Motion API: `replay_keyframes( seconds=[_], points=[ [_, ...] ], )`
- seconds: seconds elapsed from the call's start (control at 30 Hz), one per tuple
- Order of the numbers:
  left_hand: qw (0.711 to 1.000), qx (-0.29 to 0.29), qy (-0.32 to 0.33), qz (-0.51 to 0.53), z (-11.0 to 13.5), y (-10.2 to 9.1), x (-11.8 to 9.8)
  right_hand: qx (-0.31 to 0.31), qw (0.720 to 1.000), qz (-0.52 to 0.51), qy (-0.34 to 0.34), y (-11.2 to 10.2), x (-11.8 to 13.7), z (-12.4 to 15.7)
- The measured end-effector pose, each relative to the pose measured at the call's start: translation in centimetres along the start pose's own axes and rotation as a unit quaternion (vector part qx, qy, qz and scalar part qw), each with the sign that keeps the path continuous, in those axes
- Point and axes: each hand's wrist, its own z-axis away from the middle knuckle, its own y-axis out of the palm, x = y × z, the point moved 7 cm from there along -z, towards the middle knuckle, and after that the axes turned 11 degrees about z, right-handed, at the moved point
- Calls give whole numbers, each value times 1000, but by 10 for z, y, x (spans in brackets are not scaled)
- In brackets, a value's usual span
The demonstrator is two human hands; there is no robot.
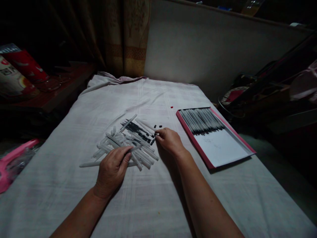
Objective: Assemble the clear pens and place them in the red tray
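My left hand [112,168] pinches a translucent tube [136,147] between thumb and fingers, over the near side of the loose pile of tubes [148,156] on the cloth [138,208]; I judge it light, stiff and apt to roll, best gripped gently near its middle. At the pile's right edge, my right hand [170,140] pinches what looks like a small black piece [155,134], probably hard, slippery and best held by its sides.
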Motion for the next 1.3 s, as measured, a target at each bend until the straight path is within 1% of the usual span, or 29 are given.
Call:
replay_keyframes(
  seconds=[0.1, 0.2, 0.27, 0.33, 0.37, 0.4, 0.47, 0.53, 0.57, 0.63, 0.7, 0.8, 0.97, 1.03, 1.13, 1.3],
  points=[
    [1000, -3, 14, 0, 0, 0, -1, 7, 999, 42, -4, 2, 5, 1],
    [1000, -4, 21, -2, 0, 0, -2, -4, 999, 34, 4, -4, 7, 2],
    [1000, -2, 22, -3, 0, 0, -2, -15, 1000, -25, 10, -10, 8, 3],
    [1000, -3, 23, -5, 0, 0, -2, -10, 989, -147, -2, -15, 12, 4],
    [1000, -4, 24, -7, 0, -1, -2, 0, 975, -223, -18, -16, 16, 5],
    [1000, -5, 24, -9, 0, -1, -2, 17, 954, -298, -39, -17, 21, 6],
    [1000, -5, 24, -14, -1, -1, -2, 59, 903, -418, -79, -16, 34, 9],
    [999, -8, 26, -19, -1, -2, -2, 98, 862, -487, -99, -13, 44, 12],
    [999, -10, 28, -20, -1, -3, -2, 112, 848, -507, -102, -11, 48, 13],
    [999, -16, 30, -21, -1, -4, -1, 125, 835, -526, -103, -6, 54, 15],
    [999, -17, 28, -23, -1, -4, 0, 121, 837, -523, -108, -4, 57, 15],
    [999, -14, 28, -26, -1, -4, 1, 100, 851, -501, -124, -5, 60, 16],
    [999, -12, 26, -28, -1, -3, 1, 35, 894, -414, -167, -17, 62, 21],
    [999, -11, 24, -28, -1, -3, 1, 23, 907, -382, -178, -19, 63, 22],
    [999, -11, 25, -27, -1, -3, 1, 14, 916, -360, -179, -20, 63, 21],
    [999, -14, 23, -27, -2, -3, 1, 8, 920, -350, -178, -18, 62, 19]
  ],
)
